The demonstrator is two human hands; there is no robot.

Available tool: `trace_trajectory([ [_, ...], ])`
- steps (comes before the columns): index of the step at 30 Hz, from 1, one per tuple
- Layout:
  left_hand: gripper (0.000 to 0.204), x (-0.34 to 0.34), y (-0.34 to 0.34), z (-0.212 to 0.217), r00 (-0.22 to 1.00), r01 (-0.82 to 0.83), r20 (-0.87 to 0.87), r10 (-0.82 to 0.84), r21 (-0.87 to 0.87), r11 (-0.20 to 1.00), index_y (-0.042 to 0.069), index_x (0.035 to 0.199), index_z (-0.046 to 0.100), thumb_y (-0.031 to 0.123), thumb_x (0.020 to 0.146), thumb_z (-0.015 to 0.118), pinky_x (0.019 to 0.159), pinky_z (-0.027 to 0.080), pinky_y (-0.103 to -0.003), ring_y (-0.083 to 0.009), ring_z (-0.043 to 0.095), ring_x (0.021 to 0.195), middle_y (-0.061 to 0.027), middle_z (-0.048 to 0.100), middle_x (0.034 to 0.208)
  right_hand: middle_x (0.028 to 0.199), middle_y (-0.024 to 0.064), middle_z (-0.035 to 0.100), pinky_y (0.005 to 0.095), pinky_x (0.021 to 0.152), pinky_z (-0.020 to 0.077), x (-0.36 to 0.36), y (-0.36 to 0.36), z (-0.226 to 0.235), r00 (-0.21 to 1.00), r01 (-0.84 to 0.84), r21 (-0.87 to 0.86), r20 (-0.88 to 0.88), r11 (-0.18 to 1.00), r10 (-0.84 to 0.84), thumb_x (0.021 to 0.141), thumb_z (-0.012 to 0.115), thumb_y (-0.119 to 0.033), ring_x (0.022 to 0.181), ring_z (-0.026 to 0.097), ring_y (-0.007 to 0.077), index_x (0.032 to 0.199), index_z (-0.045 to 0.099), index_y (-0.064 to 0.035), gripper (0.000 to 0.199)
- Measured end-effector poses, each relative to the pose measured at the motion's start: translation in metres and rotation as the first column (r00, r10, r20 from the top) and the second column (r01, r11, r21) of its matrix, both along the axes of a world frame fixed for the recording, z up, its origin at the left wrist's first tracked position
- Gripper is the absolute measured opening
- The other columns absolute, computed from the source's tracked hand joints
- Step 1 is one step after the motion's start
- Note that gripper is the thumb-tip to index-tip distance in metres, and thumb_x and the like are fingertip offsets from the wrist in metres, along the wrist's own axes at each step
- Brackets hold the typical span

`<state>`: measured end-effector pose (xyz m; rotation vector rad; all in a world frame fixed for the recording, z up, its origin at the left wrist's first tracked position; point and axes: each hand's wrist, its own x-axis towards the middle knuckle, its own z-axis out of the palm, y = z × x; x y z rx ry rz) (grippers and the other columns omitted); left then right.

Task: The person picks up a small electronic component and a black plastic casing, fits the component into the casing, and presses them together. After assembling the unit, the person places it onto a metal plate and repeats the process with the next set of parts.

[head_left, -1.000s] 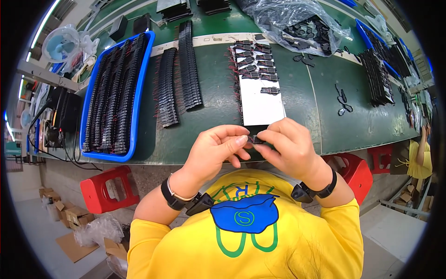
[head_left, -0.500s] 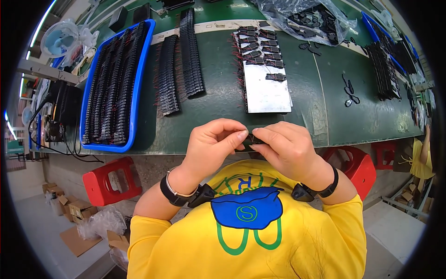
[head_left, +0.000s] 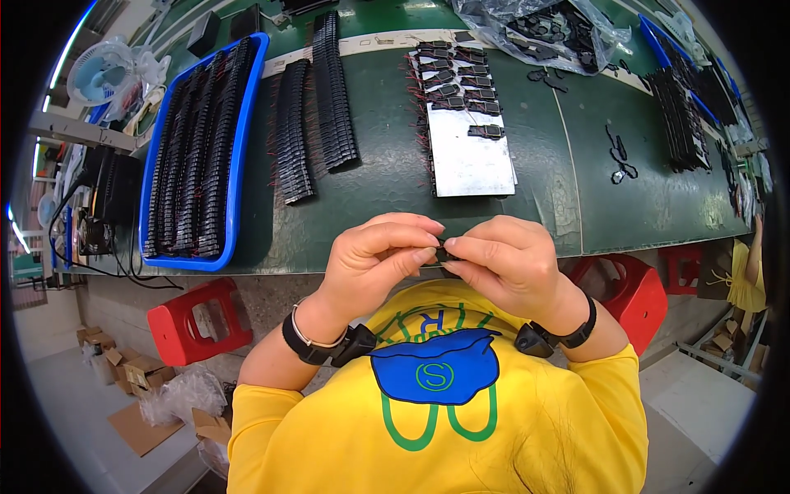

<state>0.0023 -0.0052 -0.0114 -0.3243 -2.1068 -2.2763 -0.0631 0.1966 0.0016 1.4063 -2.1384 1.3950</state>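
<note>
At the table's near edge, my left hand (head_left: 374, 257) and my right hand (head_left: 510, 257) meet fingertip to fingertip. Both pinch one small black part (head_left: 443, 251); my fingers cover most of it, so its kind does not show. Beyond my hands lies a white board (head_left: 467, 169) bearing two columns of small black parts with thin red wires (head_left: 448, 89). One such part (head_left: 487, 132) sits apart, lower on the board's right side. Left of the board, two long rows of black parts (head_left: 296, 136) with red wires lie on the green table (head_left: 387, 156).
A blue tray (head_left: 234, 210) packed with rows of black parts stands at the left. Farther back is a clear plastic bag (head_left: 494, 29) of black pieces. Loose black straps (head_left: 621, 160) lie to the right. Red stools (head_left: 202, 321) stand below the table's edge.
My fingers have shifted slightly around the small black part, with the left fingertips now closer to it. The view has moved a little; the things on the table stay put.
</note>
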Motion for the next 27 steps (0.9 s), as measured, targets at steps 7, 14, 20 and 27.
trace_trajectory([
  [7, 0.017, 0.007, 0.003, 0.002, 0.959, -0.064, 0.285, -0.014, 0.262, 0.963, -0.002, 0.105, 0.065, 0.0, 0.089, 0.059, 0.063, 0.055, -0.025, -0.0178, 0.067, 0.082, -0.0161, 0.066, 0.106, 0.076, 0.0077, 0.063, 0.0296, 0.05, 0.0459, 0.002, 0.003, 0.003, 0.993, 0.014, 0.002, -0.114, 1.0, -0.014, 0.064, 0.078, -0.002, 0.06, 0.06, 0.0219, 0.089, 0.068, -0.0029, 0.027],
  [14, 0.015, 0.003, 0.007, 0.01, 0.867, -0.079, 0.497, -0.024, 0.185, 0.98, -0.004, 0.101, 0.066, 0.005, 0.089, 0.062, 0.057, 0.053, -0.023, -0.015, 0.066, 0.07, -0.012, 0.069, 0.09, 0.076, 0.0081, 0.063, 0.0302, 0.049, 0.045, 0.004, 0.004, -0.001, 0.987, 0.022, 0.012, -0.16, 1.0, -0.019, 0.064, 0.077, 0.0, 0.059, 0.059, 0.022, 0.089, 0.067, -0.0018, 0.026],
  [20, 0.014, -0.008, 0.006, 0.01, 0.876, -0.062, 0.482, -0.007, 0.126, 0.99, -0.002, 0.098, 0.067, 0.009, 0.089, 0.064, 0.055, 0.05, -0.021, -0.0105, 0.062, 0.063, -0.008, 0.069, 0.084, 0.076, 0.0074, 0.062, 0.0305, 0.05, 0.0455, -0.003, 0.001, -0.003, 0.976, 0.02, 0.016, -0.217, 1.0, -0.016, 0.065, 0.075, 0.0, 0.059, 0.059, 0.0214, 0.088, 0.067, -0.002, 0.025],
  [27, 0.011, -0.008, 0.002, 0.009, 0.852, -0.042, 0.515, -0.089, 0.237, 0.971, -0.001, 0.095, 0.067, 0.008, 0.089, 0.063, 0.055, 0.049, -0.021, -0.0094, 0.061, 0.062, -0.0081, 0.069, 0.08, 0.075, 0.005, 0.06, 0.0301, 0.05, 0.0465, -0.004, 0.002, 0.005, 0.943, 0.034, -0.003, -0.33, 0.999, -0.033, 0.064, 0.07, -0.003, 0.058, 0.058, 0.0193, 0.087, 0.066, -0.0039, 0.023],
])
